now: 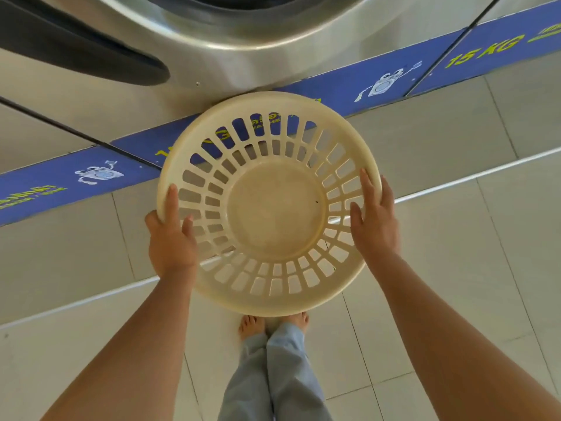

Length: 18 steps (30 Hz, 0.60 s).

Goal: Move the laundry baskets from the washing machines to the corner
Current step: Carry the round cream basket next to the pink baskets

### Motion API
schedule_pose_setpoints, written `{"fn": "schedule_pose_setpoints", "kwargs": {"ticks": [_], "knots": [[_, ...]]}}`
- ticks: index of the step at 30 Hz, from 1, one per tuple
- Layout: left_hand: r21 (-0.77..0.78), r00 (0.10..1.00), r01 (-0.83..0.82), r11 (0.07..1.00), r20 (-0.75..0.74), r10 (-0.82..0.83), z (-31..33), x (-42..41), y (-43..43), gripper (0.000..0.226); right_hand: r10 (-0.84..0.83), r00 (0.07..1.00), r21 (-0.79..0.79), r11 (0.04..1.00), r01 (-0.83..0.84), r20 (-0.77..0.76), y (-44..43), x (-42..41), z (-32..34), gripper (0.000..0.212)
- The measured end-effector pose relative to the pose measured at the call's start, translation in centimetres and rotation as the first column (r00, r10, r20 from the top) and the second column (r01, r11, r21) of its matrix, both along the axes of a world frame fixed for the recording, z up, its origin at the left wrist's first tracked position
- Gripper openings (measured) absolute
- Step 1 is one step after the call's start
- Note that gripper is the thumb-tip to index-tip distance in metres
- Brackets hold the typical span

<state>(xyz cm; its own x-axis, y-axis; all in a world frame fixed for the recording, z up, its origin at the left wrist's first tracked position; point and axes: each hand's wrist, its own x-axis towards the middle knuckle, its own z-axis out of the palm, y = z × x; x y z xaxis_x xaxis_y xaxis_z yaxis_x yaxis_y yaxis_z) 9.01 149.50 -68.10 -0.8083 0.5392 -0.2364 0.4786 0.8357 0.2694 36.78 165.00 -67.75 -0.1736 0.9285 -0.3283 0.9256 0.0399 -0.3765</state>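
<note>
A round, cream-coloured laundry basket (pixel 270 205) was held in the air in front of the person, its open mouth turned up toward the head camera so that the solid disc of its bottom and the two rings of slots in its wall showed plainly. It held nothing inside. The left hand (pixel 171 238) grasped the rim on the basket's left side, the thumb lying along the top of the rim and the fingers curled in against the slotted wall. The right hand (pixel 375 220) grasped the rim on the right side, its fingers spread over the rim and inner wall, the thumb pointing inward. Both bare forearms reached in from the lower corners of the view. Just beyond the basket's far edge stood the steel front of a washing machine (pixel 230 38), its round door surround curving above and a dark door (pixel 76 47) swung out to the left. A blue band (pixel 358 83) with small washer cartoons and yellow lettering, including "15 KG" toward the right, ran along the foot of the machines and showed through the basket's far slots. Below it lay a raised tiled step, and nearer the person the pale tiled floor (pixel 440 314). Under the basket's near edge the person's bare feet (pixel 252 325) stood close together on that floor, with light blue trouser legs (pixel 273 378) above them.
</note>
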Motion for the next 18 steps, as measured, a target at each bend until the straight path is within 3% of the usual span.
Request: {"fn": "schedule_pose_setpoints", "kwargs": {"ticks": [10,18], "knots": [[0.025,1.000,-0.022,0.999,-0.020,0.022,2.7,1.3,-1.6,0.060,-0.121,0.988,-0.007,0.993,0.121,-0.093,-1.5,0.4,1.9,0.067],[0.049,0.996,-0.085,0.995,0.020,0.084,10.4,1.7,-7.6,0.059,0.011,0.995,0.038,0.999,-0.007,-0.098,-5.5,-0.2,10.4,0.066]]}}
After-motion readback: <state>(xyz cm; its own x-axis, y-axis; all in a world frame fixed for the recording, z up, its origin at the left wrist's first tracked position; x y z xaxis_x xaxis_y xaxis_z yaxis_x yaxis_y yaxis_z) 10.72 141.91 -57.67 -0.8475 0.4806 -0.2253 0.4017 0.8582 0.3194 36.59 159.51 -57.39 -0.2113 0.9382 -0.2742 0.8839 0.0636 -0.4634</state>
